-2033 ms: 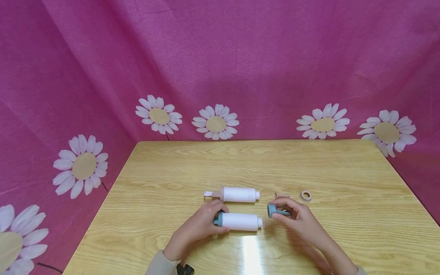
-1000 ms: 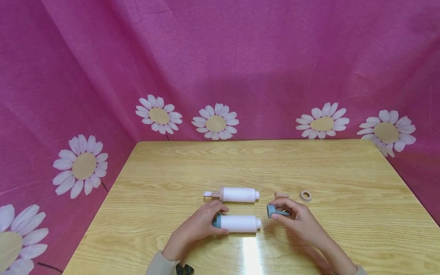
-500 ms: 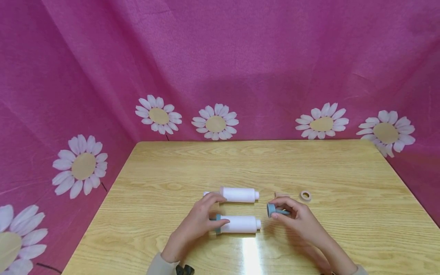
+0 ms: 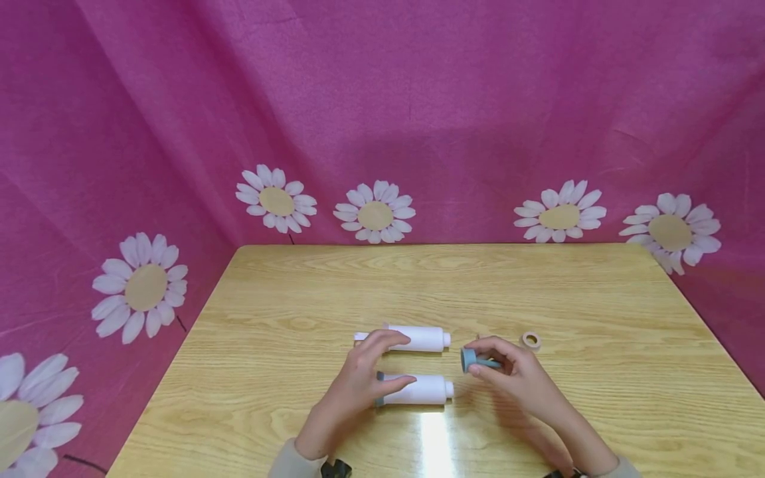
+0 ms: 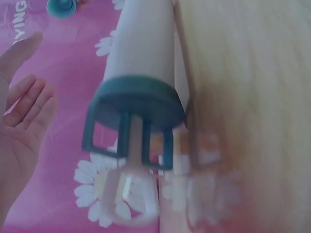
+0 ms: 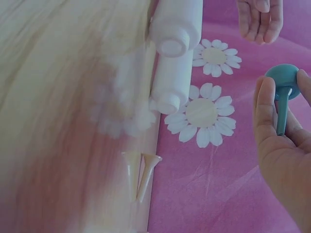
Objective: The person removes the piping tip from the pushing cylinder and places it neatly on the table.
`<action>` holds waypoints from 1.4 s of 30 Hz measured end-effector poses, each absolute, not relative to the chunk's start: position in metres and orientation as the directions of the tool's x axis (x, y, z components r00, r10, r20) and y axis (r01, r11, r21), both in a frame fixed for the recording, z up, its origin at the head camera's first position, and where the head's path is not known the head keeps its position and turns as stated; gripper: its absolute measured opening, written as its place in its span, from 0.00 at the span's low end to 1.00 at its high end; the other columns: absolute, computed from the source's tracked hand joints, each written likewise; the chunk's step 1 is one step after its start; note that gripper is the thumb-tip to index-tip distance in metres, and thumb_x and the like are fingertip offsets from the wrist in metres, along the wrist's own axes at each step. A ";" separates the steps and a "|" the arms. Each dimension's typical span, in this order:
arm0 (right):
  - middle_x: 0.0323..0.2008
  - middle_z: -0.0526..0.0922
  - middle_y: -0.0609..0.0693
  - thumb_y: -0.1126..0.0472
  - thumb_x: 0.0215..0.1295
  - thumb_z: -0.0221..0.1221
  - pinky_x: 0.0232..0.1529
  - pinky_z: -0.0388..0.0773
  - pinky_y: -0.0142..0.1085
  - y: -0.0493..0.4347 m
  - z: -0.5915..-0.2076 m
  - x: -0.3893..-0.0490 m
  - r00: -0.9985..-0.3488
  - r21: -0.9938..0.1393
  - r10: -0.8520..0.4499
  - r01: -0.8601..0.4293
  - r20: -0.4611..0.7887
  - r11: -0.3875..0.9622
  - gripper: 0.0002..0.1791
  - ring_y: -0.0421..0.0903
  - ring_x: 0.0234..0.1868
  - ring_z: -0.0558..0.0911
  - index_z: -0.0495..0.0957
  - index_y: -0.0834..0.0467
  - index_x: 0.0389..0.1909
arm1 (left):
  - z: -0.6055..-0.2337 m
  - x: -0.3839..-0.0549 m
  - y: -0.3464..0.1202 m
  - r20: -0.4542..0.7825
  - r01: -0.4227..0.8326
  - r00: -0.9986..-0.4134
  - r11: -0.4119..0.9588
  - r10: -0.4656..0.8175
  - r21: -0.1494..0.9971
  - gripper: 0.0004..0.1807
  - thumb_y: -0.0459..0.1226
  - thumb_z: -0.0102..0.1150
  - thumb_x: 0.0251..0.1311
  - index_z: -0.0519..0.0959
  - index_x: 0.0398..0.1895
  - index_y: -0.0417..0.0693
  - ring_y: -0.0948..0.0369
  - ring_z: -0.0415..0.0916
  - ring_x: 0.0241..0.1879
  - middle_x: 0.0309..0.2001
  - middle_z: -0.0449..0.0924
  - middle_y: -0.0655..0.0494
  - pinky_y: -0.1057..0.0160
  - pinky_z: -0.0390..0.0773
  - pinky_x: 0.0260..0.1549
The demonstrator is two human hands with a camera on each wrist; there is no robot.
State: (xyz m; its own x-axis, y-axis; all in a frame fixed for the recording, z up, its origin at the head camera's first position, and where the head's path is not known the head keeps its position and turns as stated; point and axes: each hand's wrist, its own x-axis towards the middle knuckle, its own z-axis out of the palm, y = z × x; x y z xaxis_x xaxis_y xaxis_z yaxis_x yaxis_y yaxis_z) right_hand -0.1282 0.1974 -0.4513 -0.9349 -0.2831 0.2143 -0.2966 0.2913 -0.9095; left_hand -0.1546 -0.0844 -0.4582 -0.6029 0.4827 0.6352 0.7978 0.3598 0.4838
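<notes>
A white syringe-like tube (image 4: 421, 390) with a teal collar (image 5: 136, 97) lies on the table, its white ring handle (image 5: 129, 201) sticking out past two finger loops. Over its collar end is my left hand (image 4: 357, 378), thumb and fingers spread apart with nothing between them. My right hand (image 4: 528, 382) pinches a teal nozzle (image 6: 283, 80), a round cup with a thin stem, just right of the tube's tip. Behind lies a second white tube (image 4: 421, 339), its collar end partly covered by my left hand.
A small beige ring (image 4: 531, 341) lies beyond my right hand. A beige nozzle (image 6: 146, 177) stands out in the right wrist view and is mostly hidden behind that hand in the head view. A pink flowered cloth (image 4: 382, 99) hangs around the wooden table (image 4: 287, 292).
My left hand has let go of the near tube's collar, spread its fingers and moved up and right over it. The right hand has shifted slightly left with the teal nozzle.
</notes>
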 end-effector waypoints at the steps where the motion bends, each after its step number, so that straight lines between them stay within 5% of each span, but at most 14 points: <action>1: 0.46 0.81 0.47 0.66 0.64 0.62 0.36 0.83 0.30 0.197 -0.451 -0.128 -0.932 -0.908 -0.287 -0.304 0.221 0.289 0.14 0.33 0.39 0.81 0.79 0.61 0.51 | -0.457 -0.155 -0.082 0.650 0.811 -0.586 0.347 0.484 0.472 0.30 0.35 0.78 0.43 0.77 0.52 0.40 0.55 0.78 0.52 0.50 0.80 0.49 0.62 0.80 0.57; 13: 0.44 0.82 0.42 0.64 0.65 0.62 0.38 0.84 0.31 0.188 -0.445 -0.128 -0.929 -0.918 -0.307 -0.294 0.208 0.266 0.14 0.34 0.39 0.82 0.79 0.59 0.51 | -0.448 -0.154 -0.052 0.716 0.878 -0.478 0.250 0.510 0.408 0.30 0.33 0.77 0.45 0.76 0.54 0.41 0.57 0.80 0.51 0.51 0.79 0.49 0.71 0.79 0.56; 34: 0.43 0.82 0.46 0.66 0.64 0.62 0.37 0.84 0.31 0.179 -0.446 -0.124 -0.904 -0.913 -0.351 -0.336 0.243 0.233 0.13 0.34 0.39 0.81 0.79 0.58 0.50 | -0.450 -0.154 -0.040 0.698 0.882 -0.469 0.247 0.541 0.401 0.22 0.35 0.74 0.50 0.78 0.49 0.43 0.61 0.79 0.51 0.47 0.81 0.53 0.74 0.77 0.56; 42: 0.47 0.82 0.38 0.66 0.65 0.61 0.44 0.83 0.28 0.182 -0.448 -0.123 -0.898 -0.930 -0.368 -0.321 0.240 0.178 0.14 0.35 0.44 0.83 0.78 0.63 0.51 | -0.447 -0.154 -0.043 0.721 0.891 -0.453 0.241 0.524 0.385 0.22 0.33 0.75 0.48 0.78 0.47 0.42 0.60 0.80 0.49 0.45 0.81 0.52 0.73 0.78 0.56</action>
